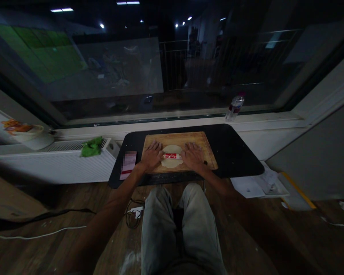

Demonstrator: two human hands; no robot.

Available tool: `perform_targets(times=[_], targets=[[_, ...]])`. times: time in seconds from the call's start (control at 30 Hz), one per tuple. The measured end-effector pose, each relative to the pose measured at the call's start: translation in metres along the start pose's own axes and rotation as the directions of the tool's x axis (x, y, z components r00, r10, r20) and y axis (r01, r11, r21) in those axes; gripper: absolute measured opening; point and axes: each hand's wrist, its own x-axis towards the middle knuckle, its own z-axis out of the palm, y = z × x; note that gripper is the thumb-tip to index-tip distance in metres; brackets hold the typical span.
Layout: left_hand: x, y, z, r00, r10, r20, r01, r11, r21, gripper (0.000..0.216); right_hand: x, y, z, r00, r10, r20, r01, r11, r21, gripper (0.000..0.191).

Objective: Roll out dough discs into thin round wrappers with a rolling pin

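Observation:
A flat, roughly round sheet of pale dough lies on a wooden cutting board. Across its middle runs a short roller with a red and white label, probably a rolling pin. My left hand rests over its left end, palm down, with the fingers stretched forward onto the board. Over the right end lies my right hand, also palm down, its fingers spread flat. Both hands hide the roller's ends. A small dark object sits beside my right wrist.
The board stands on a black table with rounded corners. A pink and red packet or card lies at left. Beyond are a water bottle on the sill, a green cloth on the radiator, and a white pot.

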Motion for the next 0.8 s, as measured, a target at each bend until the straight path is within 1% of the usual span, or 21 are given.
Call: perform_targets(times=[0.17,0.2,0.27,0.4,0.57,0.8], targets=[[-0.01,0.006,-0.003,0.997,0.073,-0.016,-0.073,0.997,-0.012,0.053,-0.007,-0.001,-0.008,1.0,-0.014,-0.008,0.013,1.0,-0.016,0.055],[-0.012,0.008,-0.003,0.998,0.063,-0.015,-0.063,0.998,-0.01,0.052,-0.008,-0.001,-0.008,1.0,-0.015,-0.01,0.015,1.0,-0.015,0.056],[-0.015,0.012,-0.002,1.0,0.002,-0.016,-0.002,1.0,-0.012,0.053,-0.009,0.0,-0.007,1.0,-0.024,-0.01,0.024,1.0,-0.009,0.058],[-0.023,0.021,-0.002,0.993,-0.101,-0.056,0.099,0.994,-0.035,0.058,-0.012,0.002,-0.002,0.999,-0.046,-0.017,0.046,0.999,-0.005,0.061],[-0.037,0.033,-0.002,0.986,-0.132,-0.105,0.13,0.991,-0.018,0.058,-0.019,0.001,-0.005,0.998,-0.063,-0.012,0.063,0.998,-0.01,0.061],[-0.052,0.048,0.0,0.965,-0.165,-0.204,0.163,0.986,-0.027,0.062,-0.022,0.001,-0.012,0.997,-0.077,0.0,0.077,0.997,-0.004,0.06]])
